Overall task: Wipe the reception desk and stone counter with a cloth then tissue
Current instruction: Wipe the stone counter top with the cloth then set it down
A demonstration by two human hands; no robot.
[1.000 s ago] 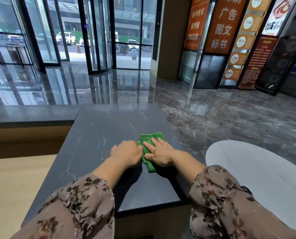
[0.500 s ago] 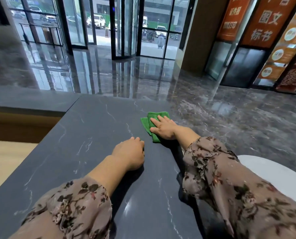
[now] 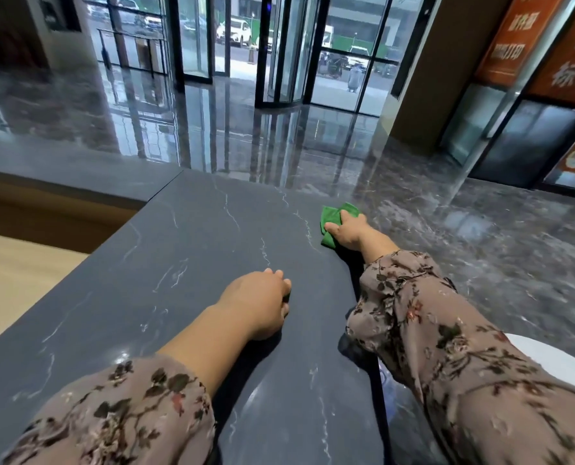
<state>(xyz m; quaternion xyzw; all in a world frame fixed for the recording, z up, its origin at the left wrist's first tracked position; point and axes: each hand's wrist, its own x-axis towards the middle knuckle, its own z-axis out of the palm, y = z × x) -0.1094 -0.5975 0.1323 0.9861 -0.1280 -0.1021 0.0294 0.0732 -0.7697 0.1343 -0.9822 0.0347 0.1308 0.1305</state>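
A dark grey stone counter [image 3: 185, 263] with white veins fills the middle of the view. A folded green cloth [image 3: 330, 220] lies near its far right corner. My right hand [image 3: 348, 231] is stretched out flat on the cloth and presses it to the stone. My left hand [image 3: 257, 305] rests on the counter much nearer to me, its fingers curled with nothing visible in them. Both arms wear floral sleeves.
The counter's right edge [image 3: 360, 297] drops to a glossy marble floor [image 3: 464, 256]. A lower wooden desk surface [image 3: 14, 273] lies to the left under a grey ledge [image 3: 78, 176]. A white round surface [image 3: 561, 367] shows at the right. Glass doors [image 3: 279, 52] stand ahead.
My right hand has pushed the green cloth away from me along the right side toward the far corner. My left hand stayed on the counter, and my view has leaned forward.
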